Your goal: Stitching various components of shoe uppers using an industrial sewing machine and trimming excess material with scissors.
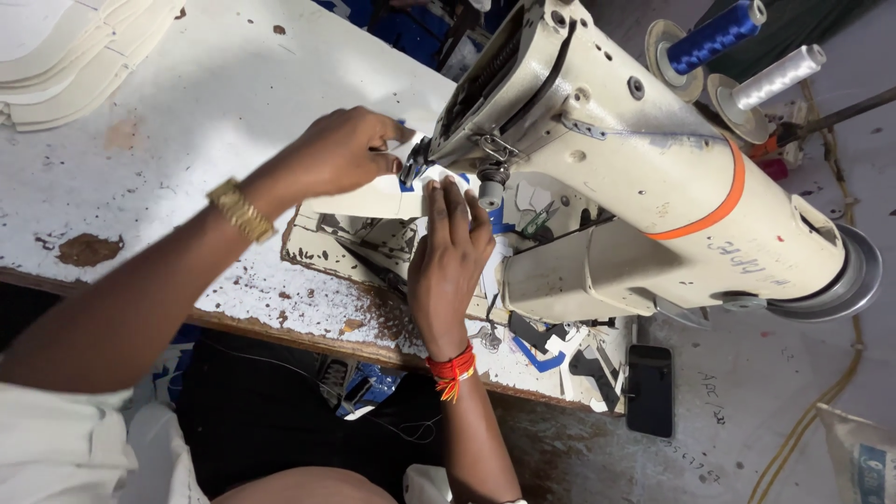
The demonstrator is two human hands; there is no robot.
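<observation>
My left hand pinches the far edge of a cream curved piece with blue trim, fingers closed on it right beside the needle of the cream sewing machine. My right hand lies flat on the near end of the same piece, fingers together and stretched out, pressing it down on the machine bed just under the needle. A stack of cream cut pieces sits well apart at the far corner of the worn white table, and a dark phone lies near the machine's base.

Gold wristwatch, red thread wristband, white garment
</observation>
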